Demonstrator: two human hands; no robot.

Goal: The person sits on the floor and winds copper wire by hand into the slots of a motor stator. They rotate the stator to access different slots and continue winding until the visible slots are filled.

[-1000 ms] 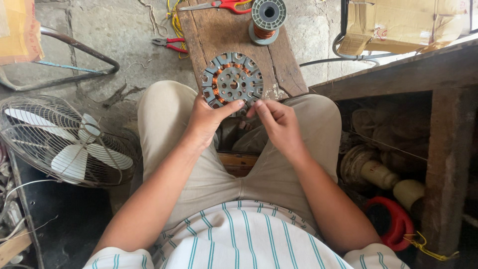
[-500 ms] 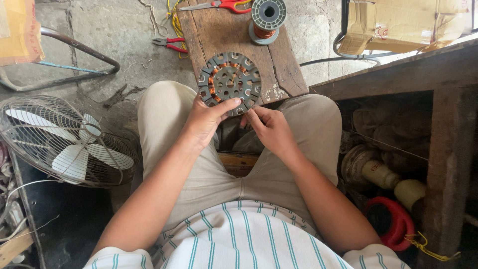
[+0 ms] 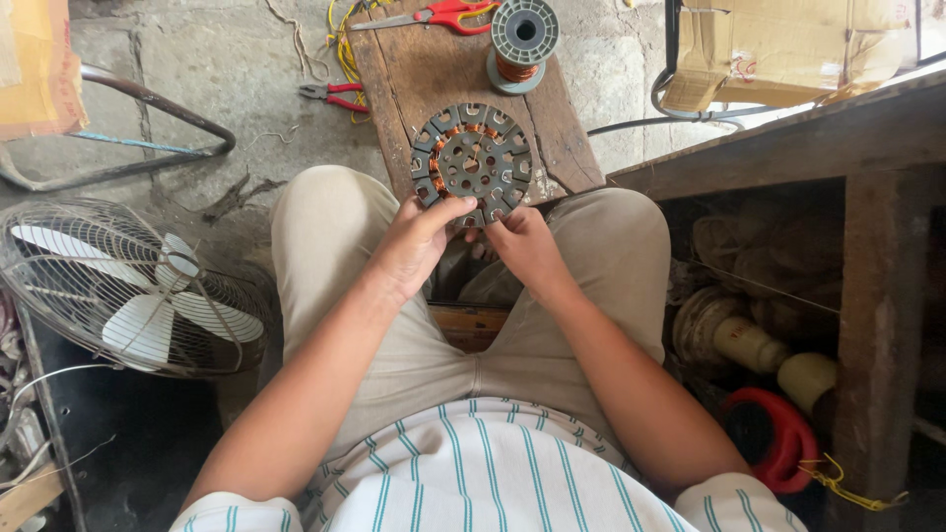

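Seen from the head camera, a person in a striped shirt and beige trousers sat over a rough, cracked concrete floor [image 3: 227,89], knees apart, with a worn wooden board [image 3: 443,79] lying just ahead between them. On that board rested a round, dark metal motor stator [image 3: 471,163], its slotted rim toothed like a gear, its centre drilled with small holes and copper windings showing in several slots. The left hand [image 3: 419,241] was curled at the stator's lower left edge, thumb laid on the rim; the right hand [image 3: 522,241] had its fingers drawn together at the lower right edge, pinching there, though whether on wire or on the rim could not be told. A grey spool of copper wire [image 3: 522,44] stood upright at the board's far end beside red-handled scissors [image 3: 434,15], and red-handled pliers [image 3: 335,96] lay on the floor to the left. A wire-caged fan [image 3: 128,286] lay face up at the left. A weathered timber bench [image 3: 788,148] and a taped cardboard box [image 3: 788,44] filled the right.
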